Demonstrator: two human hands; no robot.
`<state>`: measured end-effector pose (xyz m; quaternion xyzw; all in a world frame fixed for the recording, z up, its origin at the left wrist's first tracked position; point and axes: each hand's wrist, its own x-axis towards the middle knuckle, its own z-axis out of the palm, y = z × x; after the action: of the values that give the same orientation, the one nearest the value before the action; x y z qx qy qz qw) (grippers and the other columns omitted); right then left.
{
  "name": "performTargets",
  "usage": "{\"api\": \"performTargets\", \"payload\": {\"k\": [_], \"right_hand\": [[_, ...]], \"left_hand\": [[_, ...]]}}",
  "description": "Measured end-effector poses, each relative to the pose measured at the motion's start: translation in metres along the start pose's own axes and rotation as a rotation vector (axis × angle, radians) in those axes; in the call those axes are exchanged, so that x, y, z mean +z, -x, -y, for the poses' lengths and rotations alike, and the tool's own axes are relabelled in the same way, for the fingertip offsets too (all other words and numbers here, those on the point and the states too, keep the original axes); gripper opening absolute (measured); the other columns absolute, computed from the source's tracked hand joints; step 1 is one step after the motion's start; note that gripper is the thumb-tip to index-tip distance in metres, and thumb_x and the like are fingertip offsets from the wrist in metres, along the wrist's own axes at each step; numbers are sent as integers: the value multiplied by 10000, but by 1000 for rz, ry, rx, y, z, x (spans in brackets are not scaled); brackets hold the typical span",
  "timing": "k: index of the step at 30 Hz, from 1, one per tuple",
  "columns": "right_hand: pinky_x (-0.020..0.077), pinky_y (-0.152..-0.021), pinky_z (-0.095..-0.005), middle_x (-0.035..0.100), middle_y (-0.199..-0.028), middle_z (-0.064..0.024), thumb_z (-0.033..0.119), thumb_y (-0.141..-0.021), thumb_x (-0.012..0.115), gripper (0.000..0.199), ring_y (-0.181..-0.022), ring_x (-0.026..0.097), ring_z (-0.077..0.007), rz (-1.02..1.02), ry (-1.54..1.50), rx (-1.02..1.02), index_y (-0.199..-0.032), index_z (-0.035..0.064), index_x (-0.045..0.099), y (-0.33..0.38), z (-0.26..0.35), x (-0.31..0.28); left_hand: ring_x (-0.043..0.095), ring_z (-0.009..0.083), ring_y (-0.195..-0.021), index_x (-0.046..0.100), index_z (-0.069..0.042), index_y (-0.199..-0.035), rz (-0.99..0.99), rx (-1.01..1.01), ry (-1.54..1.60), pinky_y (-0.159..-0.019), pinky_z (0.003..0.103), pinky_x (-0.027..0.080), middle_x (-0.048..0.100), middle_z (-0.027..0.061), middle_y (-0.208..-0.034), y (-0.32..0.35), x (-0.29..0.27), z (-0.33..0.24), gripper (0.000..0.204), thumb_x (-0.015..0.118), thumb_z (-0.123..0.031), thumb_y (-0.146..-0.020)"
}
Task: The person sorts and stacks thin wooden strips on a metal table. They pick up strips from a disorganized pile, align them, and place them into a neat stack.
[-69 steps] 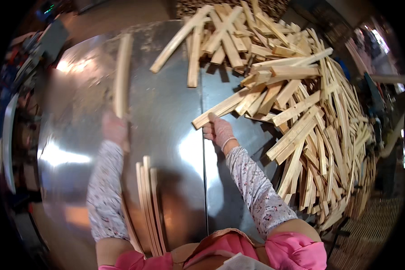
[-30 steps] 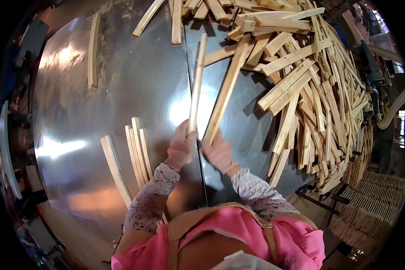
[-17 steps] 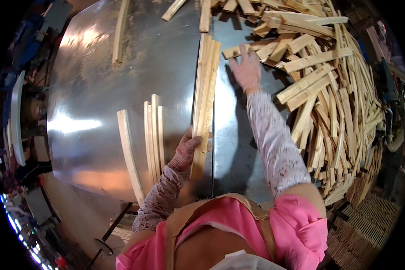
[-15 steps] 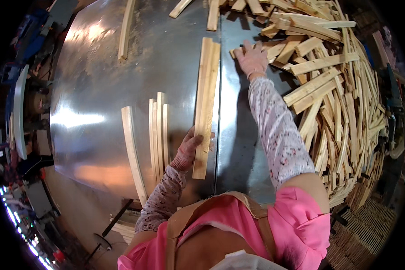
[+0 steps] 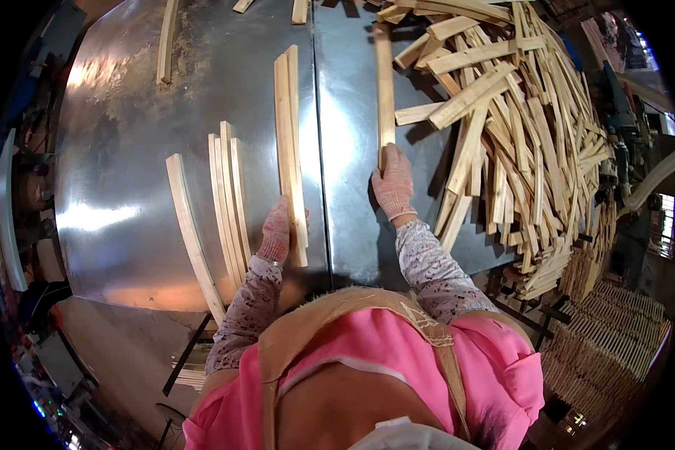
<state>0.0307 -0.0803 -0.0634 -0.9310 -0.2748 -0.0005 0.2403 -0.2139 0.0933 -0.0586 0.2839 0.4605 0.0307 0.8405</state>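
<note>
My gloved left hand (image 5: 276, 231) is closed round the lower part of a pair of wooden strips (image 5: 287, 150), which stand side by side and point away from me. To the right, my gloved right hand (image 5: 394, 180) grips the near end of a single wooden strip (image 5: 384, 90). That strip lies just left of a large heap of wooden strips (image 5: 502, 127). Left of my left hand, several slim strips (image 5: 225, 195) lie close together on the metal tabletop (image 5: 127, 150), with one separate strip (image 5: 191, 232) beyond them.
Another strip (image 5: 166, 45) lies at the far left of the tabletop, and short ends of strips show at its far edge. A seam (image 5: 321, 150) runs down the metal surface between my hands. Stacked slatted wood (image 5: 607, 352) stands on the floor at the lower right.
My right hand has drawn back toward me from the heap's edge, and a strip now lies lengthwise in it. The view has shifted right. My left hand still holds its pair.
</note>
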Motion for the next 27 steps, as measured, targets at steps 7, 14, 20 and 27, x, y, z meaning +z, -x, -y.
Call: {"api": "performTargets", "payload": {"k": [7,14,20,27], "right_hand": [[509,-1120,-410,593,-1457,-306,203,-882,705,926,-1322,622,-407,667,-704,310,-1671,4,262,122,16,-31],[566,-1005,-458,674,-1289,-356,342,-935,655,1064,-1108,701,-479,1127,-335,99,-1713,10,10,196,100,-15],[574,-918,-398,729,-1155,-229,169,-944,684,914,-1021,722,-334,1159,-680,-257,-1668,-51,172,258,82,75],[571,-882,-358,731,-1132,-142,232,-975,715,522,-1003,704,-238,1229,-933,140,-1400,-31,563,152,123,-6]], "left_hand": [[633,193,-659,630,-134,-1319,103,-29,72,-543,374,576,654,77,-872,19,-10,43,514,507,-583,-1103],[631,342,-1264,561,-18,-1503,-387,722,-1093,-1100,444,500,692,198,-1290,63,-49,102,471,521,-240,-1089],[576,374,-1339,531,-56,-1545,-356,975,-1281,-1126,494,472,616,214,-1422,131,-53,72,597,610,-395,-1060],[691,296,-1087,502,27,-1504,-140,317,-367,-968,402,564,683,187,-1203,143,-21,74,586,647,-296,-1036]]}}
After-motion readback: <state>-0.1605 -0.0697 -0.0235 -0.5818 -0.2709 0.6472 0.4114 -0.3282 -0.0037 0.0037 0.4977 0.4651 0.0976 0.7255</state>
